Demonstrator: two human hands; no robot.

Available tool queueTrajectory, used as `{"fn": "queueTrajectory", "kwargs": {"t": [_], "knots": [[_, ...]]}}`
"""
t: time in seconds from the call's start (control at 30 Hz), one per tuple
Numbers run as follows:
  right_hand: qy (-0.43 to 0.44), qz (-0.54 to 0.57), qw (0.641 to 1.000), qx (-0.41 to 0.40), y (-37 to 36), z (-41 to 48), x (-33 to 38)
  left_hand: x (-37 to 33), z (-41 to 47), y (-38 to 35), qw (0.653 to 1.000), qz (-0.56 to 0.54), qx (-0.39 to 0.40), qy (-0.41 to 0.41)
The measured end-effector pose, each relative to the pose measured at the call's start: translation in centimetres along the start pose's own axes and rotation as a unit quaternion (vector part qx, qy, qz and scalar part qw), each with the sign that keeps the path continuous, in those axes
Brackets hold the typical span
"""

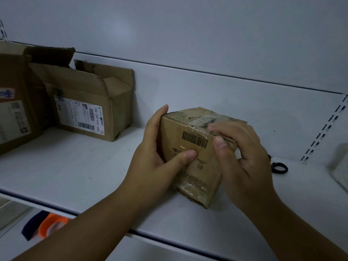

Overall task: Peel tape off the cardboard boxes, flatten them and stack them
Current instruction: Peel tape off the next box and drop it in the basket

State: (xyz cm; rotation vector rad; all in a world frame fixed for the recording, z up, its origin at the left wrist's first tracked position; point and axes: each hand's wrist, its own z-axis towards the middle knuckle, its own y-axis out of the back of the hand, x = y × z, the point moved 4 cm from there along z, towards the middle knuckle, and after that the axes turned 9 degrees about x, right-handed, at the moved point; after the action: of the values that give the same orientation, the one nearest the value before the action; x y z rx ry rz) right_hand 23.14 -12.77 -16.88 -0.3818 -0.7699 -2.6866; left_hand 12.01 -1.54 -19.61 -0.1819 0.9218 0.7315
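Observation:
A small brown cardboard box (195, 162) wrapped in clear tape, with a barcode on its near face, stands tilted on the white shelf (90, 172). My left hand (156, 157) grips its left side, thumb pressed on the front face. My right hand (243, 153) holds the right side, fingertips on the taped top edge and thumb on the front corner. Two bigger cardboard boxes sit at the left: an open one with a shipping label (88, 102) and a taller one (15, 102) at the frame edge.
A black scissor handle (280, 168) lies on the shelf behind my right wrist. A translucent container (339, 162) stands at the far right. Below the shelf edge, lower left, an orange tape roll (51, 224) rests beside a dark object. The shelf's back wall is close behind.

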Motion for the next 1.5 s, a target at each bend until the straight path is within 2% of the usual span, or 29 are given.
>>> {"fn": "queueTrajectory", "kwargs": {"t": [0.23, 0.3, 0.37, 0.43, 0.67, 0.83, 0.97, 1.13, 1.3, 1.5], "knots": [[0.003, -0.009, 1.000, 0.001, -0.1, 0.0, -0.1, -0.1, -0.3, 0.4, 0.999, 0.021, -0.027, 0.005], [0.006, -0.024, 1.000, 0.007, -0.2, -0.1, 0.0, -0.8, -0.4, 1.1, 0.986, 0.126, -0.097, -0.045], [0.008, -0.035, 0.999, 0.005, -0.2, -0.1, 0.2, -1.6, -0.8, 1.3, 0.949, 0.255, -0.129, -0.130], [0.007, -0.040, 0.999, -0.005, -0.1, -0.1, 0.2, -1.8, -1.1, 0.6, 0.930, 0.309, -0.099, -0.173], [0.009, -0.057, 0.998, 0.004, -0.1, -0.2, 0.2, -1.6, -1.0, -0.2, 0.923, 0.336, -0.060, -0.175], [0.009, -0.058, 0.998, 0.015, -0.2, 0.1, 0.1, -1.4, -0.7, 0.2, 0.948, 0.285, -0.043, -0.138], [0.011, -0.058, 0.998, 0.027, -0.2, 0.2, -0.2, -1.3, -0.7, 0.3, 0.950, 0.284, -0.037, -0.127], [0.026, -0.065, 0.996, 0.056, -0.6, 0.1, -0.5, -1.4, -0.8, 1.0, 0.939, 0.328, 0.003, -0.107], [0.029, -0.052, 0.996, 0.070, -0.5, 0.0, -0.8, -2.4, -0.9, 1.8, 0.909, 0.392, 0.057, -0.125], [0.032, -0.041, 0.996, 0.071, -0.5, -0.2, -0.9, -2.9, -1.4, 1.9, 0.907, 0.400, 0.069, -0.113]]}}
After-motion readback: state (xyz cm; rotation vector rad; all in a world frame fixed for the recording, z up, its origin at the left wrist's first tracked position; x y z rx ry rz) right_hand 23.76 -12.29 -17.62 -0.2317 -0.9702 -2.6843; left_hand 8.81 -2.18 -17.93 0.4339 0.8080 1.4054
